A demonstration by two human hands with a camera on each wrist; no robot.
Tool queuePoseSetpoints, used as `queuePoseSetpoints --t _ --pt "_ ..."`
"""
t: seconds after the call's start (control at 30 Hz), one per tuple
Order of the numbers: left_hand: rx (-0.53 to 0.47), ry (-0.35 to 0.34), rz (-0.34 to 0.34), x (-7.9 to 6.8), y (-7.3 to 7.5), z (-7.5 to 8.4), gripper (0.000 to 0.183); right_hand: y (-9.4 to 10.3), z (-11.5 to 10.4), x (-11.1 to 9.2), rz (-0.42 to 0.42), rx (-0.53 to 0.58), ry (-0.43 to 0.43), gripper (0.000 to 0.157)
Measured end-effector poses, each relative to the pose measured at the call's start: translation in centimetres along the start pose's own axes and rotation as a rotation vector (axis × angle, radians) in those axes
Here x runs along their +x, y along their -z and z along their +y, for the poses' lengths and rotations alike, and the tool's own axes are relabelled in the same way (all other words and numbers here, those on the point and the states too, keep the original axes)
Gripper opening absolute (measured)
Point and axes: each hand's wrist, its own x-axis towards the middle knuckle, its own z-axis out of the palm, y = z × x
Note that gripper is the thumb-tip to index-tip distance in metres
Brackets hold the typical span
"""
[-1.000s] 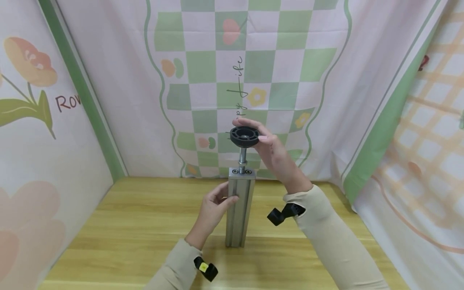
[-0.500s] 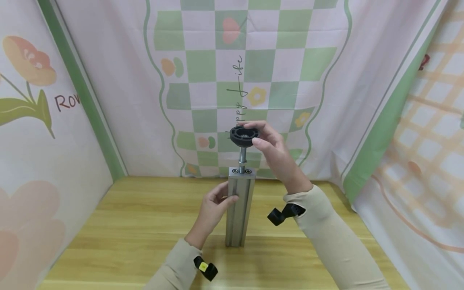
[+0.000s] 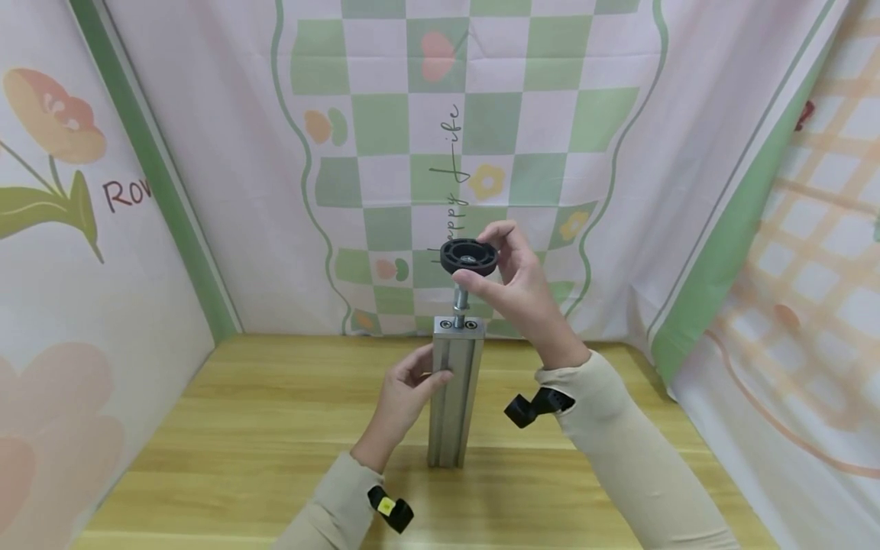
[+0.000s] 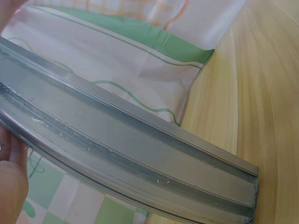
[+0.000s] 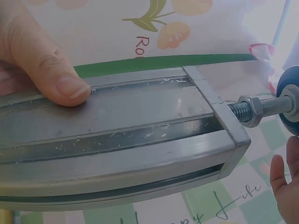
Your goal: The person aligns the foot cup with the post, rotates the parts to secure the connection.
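Observation:
An aluminium profile [image 3: 450, 412] stands upright on the wooden table, long slots running down its sides. My left hand [image 3: 404, 391] grips it near the top, thumb on the near face and fingers behind. Bolted on top is a metal end plate [image 5: 216, 105]. From it rises a threaded rod [image 3: 461, 296] with a hex nut [image 5: 252, 111] partway along. The rod carries a black round levelling foot [image 3: 474, 266], hollow side up. My right hand [image 3: 528, 286] holds the foot's rim, thumb at the front and fingers at the right rear.
The wooden table [image 3: 275, 428] meets a curtain [image 3: 385, 122] with green checks at the back. Printed cloth [image 3: 62, 321] hangs along the left, and a plaid-patterned cloth [image 3: 811, 290] on the right. Each sleeve cuff bears a black camera mount [image 3: 392, 510].
My right hand's thumb has slid from the right side of the foot to its front, and the fingers have drawn back from the far rim to the right. The left hand stays put.

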Motion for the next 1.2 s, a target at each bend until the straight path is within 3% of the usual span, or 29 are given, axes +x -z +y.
queuePoseSetpoints --t 0.17,0.3,0.4,0.63,0.77,1.0,1.2 --pt "-0.003 0.000 0.003 0.0 -0.1 0.2 0.041 -0.1 -0.1 -0.1 0.025 -0.095 0.029 0.052" --pt "0.001 0.008 0.009 -0.2 -0.1 0.4 0.040 -0.2 0.1 -0.1 0.019 -0.145 0.070 0.066" --pt "0.004 0.014 0.016 -0.2 -0.2 0.4 0.040 -0.2 0.1 -0.1 -0.018 -0.108 0.064 0.065" --pt "0.013 0.019 0.023 -0.1 -0.2 0.2 0.040 -0.2 0.2 0.2 -0.164 0.143 -0.018 0.064" --pt "0.015 0.015 0.023 -0.1 -0.2 0.2 0.041 0.0 0.4 0.1 -0.211 0.231 -0.040 0.061" --pt "0.019 0.016 0.022 -0.1 -0.2 0.2 0.041 0.2 0.9 0.2 -0.221 0.240 -0.021 0.054" --pt "0.021 0.022 0.024 -0.1 -0.3 0.4 0.041 0.3 0.9 0.3 -0.174 0.220 -0.032 0.043"
